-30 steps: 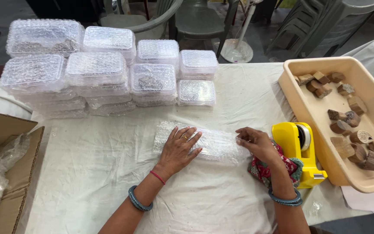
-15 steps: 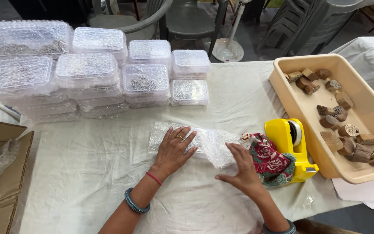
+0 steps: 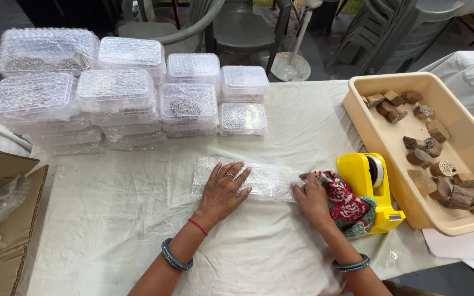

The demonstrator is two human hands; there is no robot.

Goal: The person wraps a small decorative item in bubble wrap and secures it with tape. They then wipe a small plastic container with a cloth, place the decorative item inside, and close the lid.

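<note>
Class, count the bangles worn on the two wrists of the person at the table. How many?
2. One blue-grey bangle is on the left wrist, below a thin red thread; another bangle is on the right wrist. None seems hidden.

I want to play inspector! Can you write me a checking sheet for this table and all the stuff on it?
Surface: table under a creased white cloth with faint stains.
Job's things: bubble-wrapped packet lying flat at the middle.
Clutter: stacks of bubble-wrapped clear boxes at the back; yellow tape dispenser; red patterned cloth; beige tray of carved wooden blocks; cardboard box with plastic wrap.
Hands: left hand pressed flat on the packet; right hand at the packet's right end.
Cables: nothing seen.
Surroundings: grey plastic chairs behind the table.
</note>
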